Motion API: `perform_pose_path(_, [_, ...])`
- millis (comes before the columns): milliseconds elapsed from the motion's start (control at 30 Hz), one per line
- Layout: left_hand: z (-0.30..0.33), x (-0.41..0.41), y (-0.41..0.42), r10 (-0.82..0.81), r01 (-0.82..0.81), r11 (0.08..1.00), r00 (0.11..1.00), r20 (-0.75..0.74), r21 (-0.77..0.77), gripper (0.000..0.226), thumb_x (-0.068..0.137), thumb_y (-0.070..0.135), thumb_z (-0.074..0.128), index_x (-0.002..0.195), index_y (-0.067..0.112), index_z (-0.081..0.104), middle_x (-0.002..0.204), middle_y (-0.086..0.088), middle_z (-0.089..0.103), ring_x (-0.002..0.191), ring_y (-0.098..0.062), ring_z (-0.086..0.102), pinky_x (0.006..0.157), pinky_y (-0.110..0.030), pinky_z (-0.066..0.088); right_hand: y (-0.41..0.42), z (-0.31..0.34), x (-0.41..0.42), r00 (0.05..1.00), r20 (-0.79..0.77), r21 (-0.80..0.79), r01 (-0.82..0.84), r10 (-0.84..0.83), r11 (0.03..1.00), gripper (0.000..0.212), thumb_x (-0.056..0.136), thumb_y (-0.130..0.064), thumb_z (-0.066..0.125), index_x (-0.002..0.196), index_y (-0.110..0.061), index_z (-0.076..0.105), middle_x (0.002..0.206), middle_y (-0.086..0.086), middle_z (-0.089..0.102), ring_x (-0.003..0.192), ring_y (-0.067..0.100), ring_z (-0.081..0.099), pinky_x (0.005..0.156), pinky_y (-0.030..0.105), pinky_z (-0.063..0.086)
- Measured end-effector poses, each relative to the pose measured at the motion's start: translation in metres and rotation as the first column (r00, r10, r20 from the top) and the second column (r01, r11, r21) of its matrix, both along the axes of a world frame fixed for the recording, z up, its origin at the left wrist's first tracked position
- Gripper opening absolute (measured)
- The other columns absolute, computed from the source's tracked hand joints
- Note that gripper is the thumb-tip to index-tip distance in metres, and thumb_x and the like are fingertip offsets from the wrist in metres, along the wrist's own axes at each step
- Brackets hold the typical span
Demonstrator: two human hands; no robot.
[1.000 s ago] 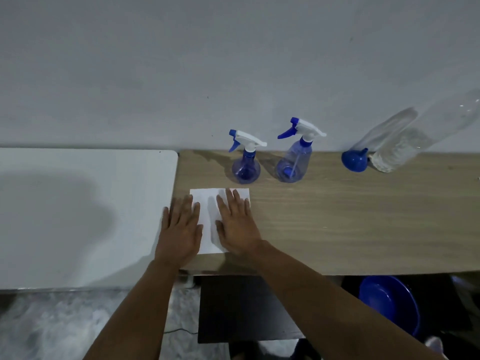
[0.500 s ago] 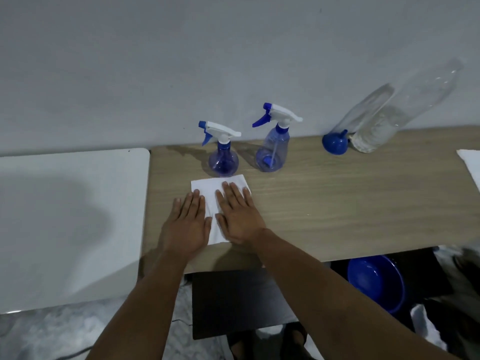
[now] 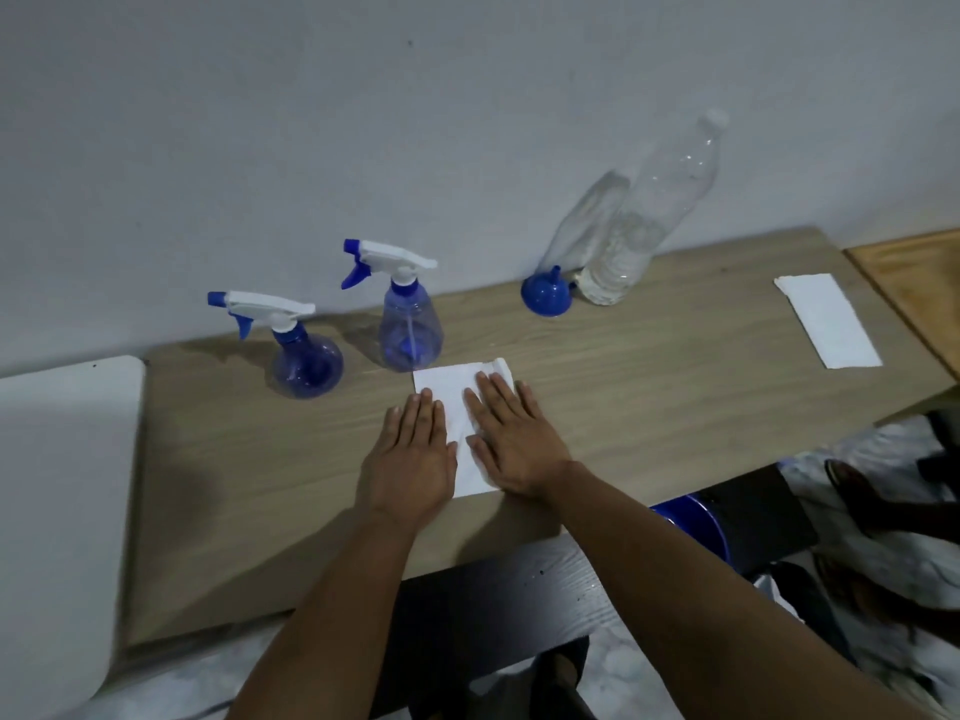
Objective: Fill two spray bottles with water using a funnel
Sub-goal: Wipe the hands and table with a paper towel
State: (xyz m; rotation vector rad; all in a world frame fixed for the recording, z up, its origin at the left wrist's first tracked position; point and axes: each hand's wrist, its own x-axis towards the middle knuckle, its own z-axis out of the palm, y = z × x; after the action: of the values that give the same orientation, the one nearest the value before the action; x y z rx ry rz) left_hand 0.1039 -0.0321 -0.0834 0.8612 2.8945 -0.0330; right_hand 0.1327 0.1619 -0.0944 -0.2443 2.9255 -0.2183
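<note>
Head view: I am resting the left hand (image 3: 410, 459) and right hand (image 3: 511, 439), fingers flat together, on the napkin (image 3: 452, 394) (spray bottles (image 3: 410, 324) just behind it); a forward sweep risks toppling them.

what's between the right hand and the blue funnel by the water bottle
Nothing visible. The right hand lies flat on the white napkin; only bare tabletop separates it from the funnel.

Two white napkins (image 3: 457, 407) (image 3: 826, 319) lie on the wooden table (image 3: 649, 387); perhaps a blue basin (image 3: 696, 522) sits below.
</note>
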Motion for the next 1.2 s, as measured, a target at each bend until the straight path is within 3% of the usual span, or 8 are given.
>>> perform_pose_path(233, [-0.001,-0.011,0.105,0.019,-0.019,1.000,1.000,-0.002,-0.007,0.064,0.103,0.041,0.008,0.156,0.006,0.014,0.164,-0.014,0.008,0.153,-0.026,0.006,0.124,-0.045,0.007,0.094,0.004,-0.009,0.998,0.027,-0.019,0.053,-0.053,0.998,0.075,0.105,-0.053,0.010,0.169,-0.016,0.005,0.177,0.010,-0.006,0.164,0.025,-0.009,0.132,0.052,-0.003])
perform_pose_path(400, [0.000,-0.020,0.169,-0.018,0.018,0.999,1.000,-0.004,-0.044,0.062,0.105,0.039,0.012,0.156,0.005,0.014,0.164,-0.014,0.009,0.153,-0.026,0.008,0.124,-0.044,0.007,0.158,0.005,-0.014,0.997,0.032,-0.013,0.072,-0.071,0.997,0.070,0.109,-0.049,0.021,0.169,-0.016,0.006,0.177,0.011,-0.005,0.164,0.026,-0.006,0.131,0.055,-0.002])
perform_pose_path(533, [0.000,-0.017,0.231,-0.069,0.069,0.997,0.997,-0.016,-0.031,0.063,0.103,0.039,0.015,0.155,0.004,0.023,0.162,-0.017,0.017,0.151,-0.028,0.016,0.123,-0.046,0.012,0.221,0.005,-0.002,0.995,0.025,-0.001,0.101,-0.101,0.995,0.073,0.106,-0.051,0.015,0.169,-0.015,0.008,0.177,0.012,-0.002,0.164,0.027,-0.003,0.131,0.055,-0.002])
perform_pose_path(767, [-0.002,-0.023,0.348,-0.170,0.170,0.985,0.985,0.008,-0.003,0.063,0.104,0.041,0.015,0.157,0.006,0.012,0.165,-0.014,0.007,0.153,-0.026,0.005,0.123,-0.046,0.007,0.328,0.008,0.009,0.976,0.039,0.058,0.213,-0.216,0.975,0.069,0.111,-0.051,0.019,0.169,-0.017,0.005,0.177,0.009,-0.004,0.164,0.024,-0.006,0.130,0.056,-0.004])
perform_pose_path(867, [-0.003,-0.029,0.362,-0.188,0.188,0.982,0.982,-0.017,0.004,0.065,0.103,0.043,0.019,0.156,0.006,0.018,0.164,-0.013,0.013,0.153,-0.026,0.010,0.123,-0.047,0.010,0.342,0.015,0.006,0.979,0.017,0.035,0.203,-0.203,0.979,0.069,0.109,-0.048,0.020,0.168,-0.013,0.017,0.176,0.014,0.006,0.164,0.031,0.001,0.130,0.059,-0.001])
perform_pose_path(967, [-0.003,-0.036,0.355,-0.178,0.180,0.983,0.982,-0.056,0.043,0.066,0.100,0.041,0.026,0.155,0.005,0.020,0.164,-0.013,0.014,0.152,-0.026,0.013,0.122,-0.048,0.017,0.342,0.012,0.002,0.987,-0.058,-0.015,0.150,-0.150,0.989,0.068,0.104,-0.039,0.023,0.161,-0.006,0.037,0.171,0.021,0.027,0.159,0.042,0.021,0.128,0.061,0.015])
perform_pose_path(1200, [-0.009,-0.035,0.376,-0.292,0.291,0.957,0.956,0.019,0.011,0.064,0.103,0.039,0.016,0.157,0.005,0.013,0.165,-0.012,0.011,0.153,-0.025,0.006,0.124,-0.046,0.007,0.350,0.005,0.012,0.965,0.034,-0.040,0.261,-0.260,0.964,0.085,0.097,-0.050,-0.003,0.168,-0.007,0.014,0.176,0.016,0.002,0.164,0.031,0.000,0.133,0.048,0.006])
